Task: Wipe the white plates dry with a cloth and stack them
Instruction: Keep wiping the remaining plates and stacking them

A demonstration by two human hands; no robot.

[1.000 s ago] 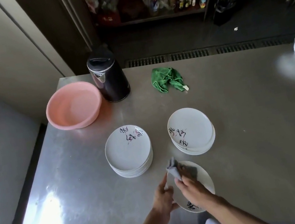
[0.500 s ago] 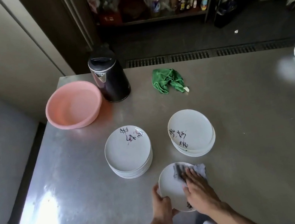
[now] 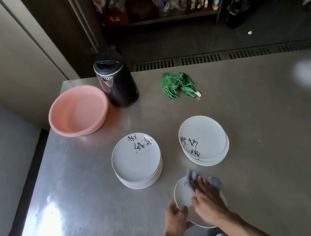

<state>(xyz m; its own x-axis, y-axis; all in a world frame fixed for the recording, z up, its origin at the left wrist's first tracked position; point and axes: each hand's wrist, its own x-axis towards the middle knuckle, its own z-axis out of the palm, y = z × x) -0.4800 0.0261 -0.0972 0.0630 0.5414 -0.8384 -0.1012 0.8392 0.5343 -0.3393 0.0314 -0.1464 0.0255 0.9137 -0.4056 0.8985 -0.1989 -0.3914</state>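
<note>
Plate (image 3: 181, 195) just beside right stack (image 3: 203, 138) is gripped at rim by left hand (image 3: 176, 218), cloth (image 3: 214, 182) pressed on it by flat right hand (image 3: 208, 200).

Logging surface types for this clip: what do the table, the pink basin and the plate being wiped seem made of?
Table: brushed stainless steel, judging by its grey sheen and bright glare patch. Pink basin: probably plastic, smooth and evenly coloured with a thin rim. Plate: smooth white with a faint shine, glazed ceramic or melamine; the look cannot settle which.
</note>
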